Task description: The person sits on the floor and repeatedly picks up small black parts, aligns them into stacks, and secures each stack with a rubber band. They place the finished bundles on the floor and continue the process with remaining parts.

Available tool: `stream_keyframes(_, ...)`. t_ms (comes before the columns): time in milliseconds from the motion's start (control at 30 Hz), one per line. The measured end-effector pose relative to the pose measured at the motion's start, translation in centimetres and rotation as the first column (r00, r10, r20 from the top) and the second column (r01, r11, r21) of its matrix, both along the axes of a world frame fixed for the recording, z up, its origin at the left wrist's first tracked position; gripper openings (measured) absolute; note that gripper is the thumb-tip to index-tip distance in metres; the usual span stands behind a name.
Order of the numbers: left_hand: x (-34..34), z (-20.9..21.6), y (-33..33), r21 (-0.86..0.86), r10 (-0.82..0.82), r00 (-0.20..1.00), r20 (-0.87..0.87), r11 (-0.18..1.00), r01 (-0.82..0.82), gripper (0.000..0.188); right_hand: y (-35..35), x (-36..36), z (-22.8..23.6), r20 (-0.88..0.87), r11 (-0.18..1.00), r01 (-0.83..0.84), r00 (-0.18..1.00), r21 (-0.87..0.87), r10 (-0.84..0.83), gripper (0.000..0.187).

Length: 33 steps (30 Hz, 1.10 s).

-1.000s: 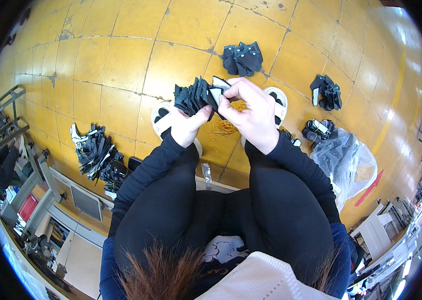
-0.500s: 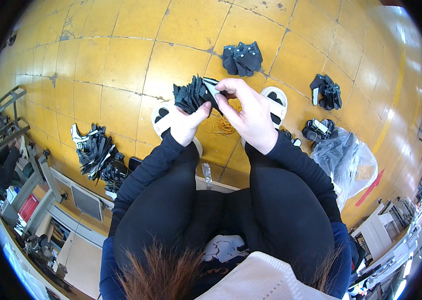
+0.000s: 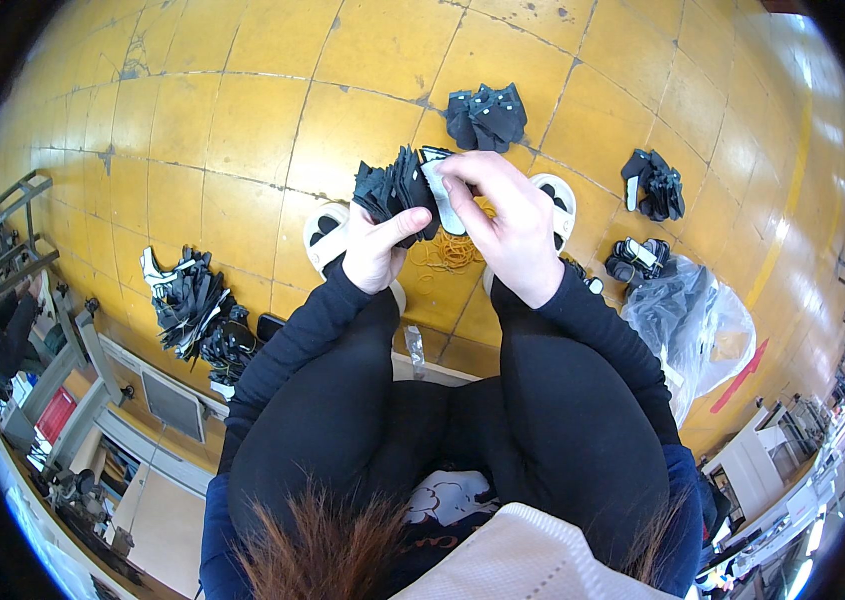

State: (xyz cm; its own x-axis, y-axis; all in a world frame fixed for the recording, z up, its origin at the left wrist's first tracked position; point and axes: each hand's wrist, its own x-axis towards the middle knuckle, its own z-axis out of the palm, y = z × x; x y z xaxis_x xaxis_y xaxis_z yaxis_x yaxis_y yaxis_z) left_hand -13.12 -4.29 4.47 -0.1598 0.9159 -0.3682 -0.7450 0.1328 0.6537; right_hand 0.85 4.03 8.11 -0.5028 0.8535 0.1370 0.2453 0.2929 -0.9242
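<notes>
A thick bundle of dark cut fabric pieces (image 3: 388, 188) is held up over the floor, between my feet. My left hand (image 3: 375, 250) is closed round its near side, with the thumb lying across the pieces. At the bundle's right end stands a piece with a pale grey-white face (image 3: 446, 205). My right hand (image 3: 515, 222) has its thumb and bent fingers pinched at that pale piece; the fingertips partly cover its edge. Below the bundle, a tangle of yellow rubber bands (image 3: 450, 252) lies on the floor.
Dark fabric piles lie on the yellow tiled floor: one ahead (image 3: 486, 118), one at right (image 3: 655, 188), a larger one at left (image 3: 193, 300). A clear plastic bag (image 3: 693, 320) sits by my right leg, beside a dark-and-white bundle (image 3: 640, 258). Metal frames (image 3: 13, 230) stand far left.
The bundle has shifted slightly right and turned. Its pale end piece now shows more of its face, and my right hand has moved slightly right.
</notes>
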Motion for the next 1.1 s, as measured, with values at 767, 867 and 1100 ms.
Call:
stream_keyframes(767,-0.2,-1.5,-0.7,0.075,-0.058,0.996,-0.065,0.995,0.063,0.037,0.3,0.1,0.2,-0.017,0.991,-0.125,0.992,-0.042,0.124,0.015)
stream_keyframes(867,0.2,-1.1,-0.5,0.028,0.001,0.999,-0.055,1.0,0.001,0.04,0.2,-0.2,0.3,-0.032,0.993,-0.095,0.995,-0.066,0.093,0.014)
stream_keyframes(1100,0.1,-0.5,-0.4,0.026,-0.044,0.998,-0.037,0.999,0.045,0.048,0.0,0.2,0.7,0.024,0.996,-0.006,1.0,-0.085,0.008,0.016)
